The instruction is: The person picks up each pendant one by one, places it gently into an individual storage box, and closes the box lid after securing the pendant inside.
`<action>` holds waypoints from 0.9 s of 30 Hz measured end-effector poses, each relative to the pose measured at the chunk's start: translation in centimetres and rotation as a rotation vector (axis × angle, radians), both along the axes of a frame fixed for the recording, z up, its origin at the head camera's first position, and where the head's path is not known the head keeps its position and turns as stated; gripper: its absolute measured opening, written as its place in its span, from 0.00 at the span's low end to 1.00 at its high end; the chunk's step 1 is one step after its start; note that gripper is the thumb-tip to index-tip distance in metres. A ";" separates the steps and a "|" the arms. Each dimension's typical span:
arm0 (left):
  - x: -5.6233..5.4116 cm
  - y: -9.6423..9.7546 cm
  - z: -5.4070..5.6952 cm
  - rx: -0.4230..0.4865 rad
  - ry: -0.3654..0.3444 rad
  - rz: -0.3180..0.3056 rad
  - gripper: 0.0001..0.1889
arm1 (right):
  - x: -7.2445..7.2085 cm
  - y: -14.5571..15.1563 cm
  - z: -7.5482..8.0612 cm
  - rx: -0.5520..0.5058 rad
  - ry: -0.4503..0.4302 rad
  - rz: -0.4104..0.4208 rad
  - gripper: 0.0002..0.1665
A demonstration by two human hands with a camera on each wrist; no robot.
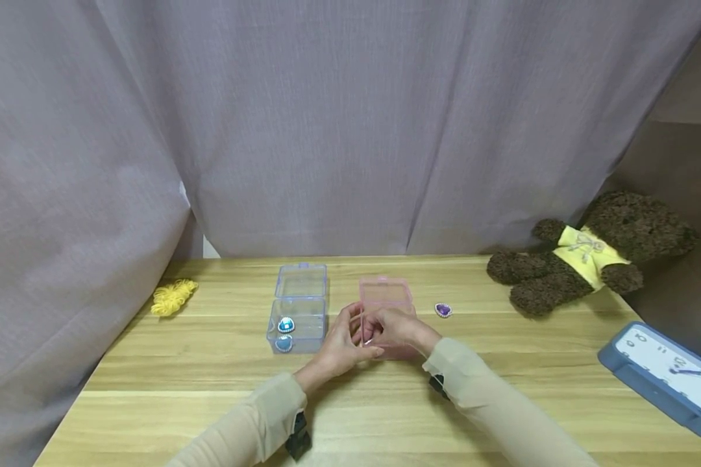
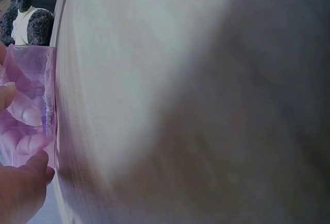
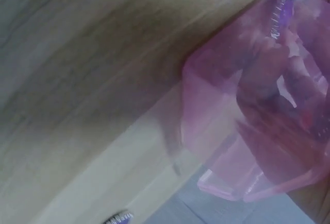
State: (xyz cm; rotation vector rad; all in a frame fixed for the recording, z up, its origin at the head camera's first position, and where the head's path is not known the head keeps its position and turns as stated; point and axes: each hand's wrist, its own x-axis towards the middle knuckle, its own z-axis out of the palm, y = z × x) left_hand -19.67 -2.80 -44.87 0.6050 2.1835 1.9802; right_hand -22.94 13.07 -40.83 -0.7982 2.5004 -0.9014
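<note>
A pink transparent plastic box [image 1: 385,293] stands with its lid tipped back. My left hand [image 1: 341,347] grips its left side, the thumb along the front. Inside the box, my right hand [image 1: 393,329] curls its fingers at a purple gem with a beaded silver edge [image 3: 281,15], which they appear to pinch near the box's base; the pink wall is in front of them in both wrist views. Left of that box is a blue-purple transparent box [image 1: 311,324], also open, with two blue gems [image 1: 286,325] in it. Another purple gem [image 1: 443,310] lies right of the pink box.
A brown teddy bear in a yellow shirt [image 1: 584,253] lies at the back right. Near the right edge is a blue-framed clock [image 1: 666,376]. A yellow fluffy bundle [image 1: 174,297] lies at the back left. Behind the wooden table [image 1: 210,408] hangs a grey curtain [image 1: 315,130].
</note>
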 end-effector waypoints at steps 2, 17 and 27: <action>0.0 0.0 -0.1 -0.006 0.005 0.001 0.47 | 0.2 0.1 0.3 -0.004 0.022 -0.006 0.05; -0.2 0.0 -0.3 0.028 -0.113 0.045 0.50 | -1.5 10.4 0.1 -0.004 0.276 -0.549 0.09; -0.2 0.4 -0.1 0.021 -0.099 0.022 0.49 | -1.5 12.1 -1.7 0.033 0.244 -0.561 0.11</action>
